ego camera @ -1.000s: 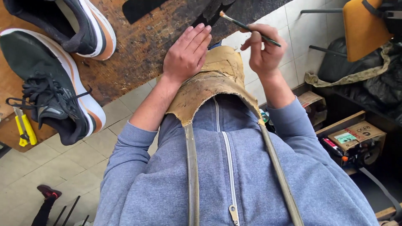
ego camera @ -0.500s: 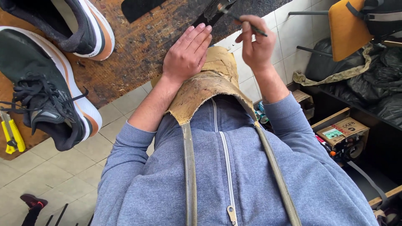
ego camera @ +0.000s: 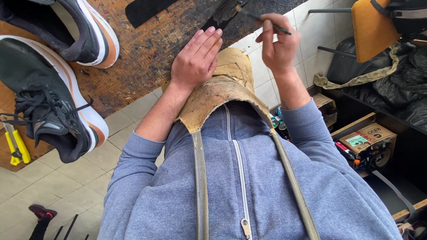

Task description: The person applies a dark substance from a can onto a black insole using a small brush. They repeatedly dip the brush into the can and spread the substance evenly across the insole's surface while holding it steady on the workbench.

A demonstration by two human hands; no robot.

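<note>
Pinched between thumb and fingertips of the right hand (ego camera: 278, 42) is a thin dark brush (ego camera: 263, 18), its tip angled onto a small dark piece (ego camera: 224, 12) lying at the top edge of the worn brown workbench (ego camera: 147, 49). Scanning left to right: a yellow utility knife (ego camera: 15, 144) sits at the bench's near-left corner; next to it, a black sneaker with white-and-orange sole (ego camera: 49, 106) lies on its side, with a second matching sneaker (ego camera: 84, 29) above it; a flat black insole-shaped strip (ego camera: 149, 9) rests further along. The left hand (ego camera: 195, 60) lies flat, fingers together and extended, gripping nothing, fingertips pressing near the dark piece and seemingly steadying it. A stiff tan leather apron (ego camera: 222, 91) covers the person's chest over a grey zip sweatshirt. Judgement: the step in hand looks like brushing a coating, probably adhesive, onto the piece. The next stroke would call for the left hand's steady pressure and a light, even drag of the bristles. At far right, a cardboard box of supplies (ego camera: 367, 138) stands on the floor.
</note>
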